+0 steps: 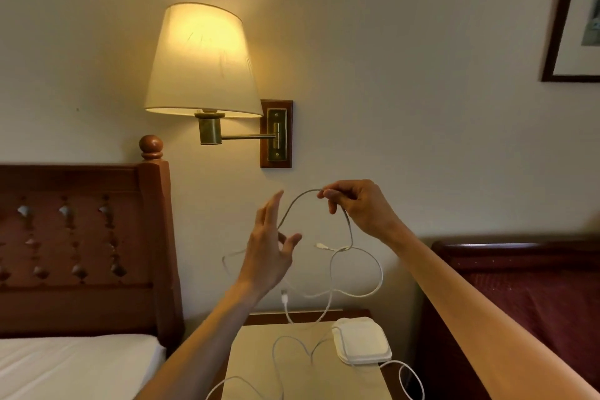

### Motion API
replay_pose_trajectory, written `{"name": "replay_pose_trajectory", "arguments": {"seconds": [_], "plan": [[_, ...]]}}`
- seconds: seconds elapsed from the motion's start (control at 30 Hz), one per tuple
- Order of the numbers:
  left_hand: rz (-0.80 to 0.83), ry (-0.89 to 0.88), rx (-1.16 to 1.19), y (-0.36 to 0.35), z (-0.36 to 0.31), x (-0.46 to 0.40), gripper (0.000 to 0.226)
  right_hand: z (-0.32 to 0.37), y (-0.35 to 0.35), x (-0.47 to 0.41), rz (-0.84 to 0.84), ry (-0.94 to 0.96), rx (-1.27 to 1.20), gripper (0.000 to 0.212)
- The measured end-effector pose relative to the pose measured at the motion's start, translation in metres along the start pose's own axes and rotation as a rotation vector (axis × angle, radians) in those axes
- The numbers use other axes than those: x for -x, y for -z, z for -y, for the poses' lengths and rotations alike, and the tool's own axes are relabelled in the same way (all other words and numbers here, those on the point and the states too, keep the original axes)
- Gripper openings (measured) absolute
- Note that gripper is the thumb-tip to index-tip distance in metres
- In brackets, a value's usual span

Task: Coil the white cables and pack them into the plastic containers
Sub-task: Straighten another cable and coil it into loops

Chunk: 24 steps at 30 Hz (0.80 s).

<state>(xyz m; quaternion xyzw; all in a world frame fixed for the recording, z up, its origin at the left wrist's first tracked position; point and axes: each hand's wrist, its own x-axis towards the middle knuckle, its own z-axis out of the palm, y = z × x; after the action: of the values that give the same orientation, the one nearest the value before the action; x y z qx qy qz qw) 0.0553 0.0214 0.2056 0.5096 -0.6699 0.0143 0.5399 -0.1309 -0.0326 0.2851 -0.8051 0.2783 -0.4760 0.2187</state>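
Note:
A white cable hangs in loose loops in the air in front of the wall. My right hand pinches its top between thumb and fingers. My left hand is beside it with fingers spread, the cable passing by its fingertips; whether it touches is unclear. A plug end dangles below my left hand. Another white cable sprawls over the nightstand. Closed white plastic containers are stacked at the nightstand's far right.
A lit wall lamp hangs above on a brass arm. A wooden headboard and a white mattress are at the left. A dark red bed is at the right. A framed picture hangs top right.

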Motion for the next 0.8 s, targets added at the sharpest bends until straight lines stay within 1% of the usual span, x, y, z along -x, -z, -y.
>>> {"name": "replay_pose_trajectory", "arguments": {"seconds": [0.03,0.07,0.1,0.13,0.2,0.27,0.37,0.43,0.5,0.57,0.6,0.63,0.67,0.8], "plan": [[0.040,0.008,0.064,0.000,-0.002,-0.008,0.053,0.002,-0.001,0.001,0.018,0.028,0.009,0.017],[0.059,0.014,0.096,0.001,-0.002,-0.016,0.033,0.003,-0.001,0.003,0.030,0.052,0.021,0.017],[0.034,0.006,0.088,0.005,-0.002,-0.024,0.014,0.001,0.000,0.005,0.045,0.071,0.047,0.017],[-0.015,-0.022,0.061,0.010,-0.002,-0.033,0.009,-0.004,0.000,0.008,0.077,0.083,0.090,0.017],[-0.114,-0.094,0.070,0.026,-0.004,-0.049,0.012,-0.024,-0.001,0.019,0.172,0.066,0.211,0.017],[-0.193,-0.172,0.106,0.044,-0.015,-0.064,0.012,-0.052,-0.005,0.035,0.230,-0.040,0.275,0.022],[-0.258,-0.255,0.092,0.061,-0.026,-0.073,0.014,-0.093,-0.010,0.055,0.210,-0.200,0.332,0.025],[-0.288,-0.297,0.075,0.070,-0.025,-0.071,0.013,-0.106,-0.012,0.057,0.161,-0.243,0.411,0.027],[-0.211,-0.330,0.021,0.072,-0.014,-0.068,0.016,-0.102,-0.011,0.051,0.067,-0.263,0.383,0.027],[-0.081,-0.289,-0.037,0.069,0.007,-0.062,0.023,-0.087,-0.007,0.043,-0.023,-0.279,0.271,0.024],[-0.028,-0.254,-0.075,0.067,0.020,-0.059,0.026,-0.077,-0.004,0.039,-0.040,-0.268,0.227,0.024],[0.008,-0.218,-0.112,0.064,0.031,-0.055,0.028,-0.066,0.000,0.036,-0.022,-0.255,0.188,0.029],[0.032,-0.180,-0.143,0.061,0.042,-0.051,0.028,-0.057,0.002,0.036,0.032,-0.241,0.141,0.035],[0.096,0.021,-0.153,0.049,0.056,-0.038,0.022,-0.028,0.004,0.044,0.333,-0.219,0.012,0.044]]}}
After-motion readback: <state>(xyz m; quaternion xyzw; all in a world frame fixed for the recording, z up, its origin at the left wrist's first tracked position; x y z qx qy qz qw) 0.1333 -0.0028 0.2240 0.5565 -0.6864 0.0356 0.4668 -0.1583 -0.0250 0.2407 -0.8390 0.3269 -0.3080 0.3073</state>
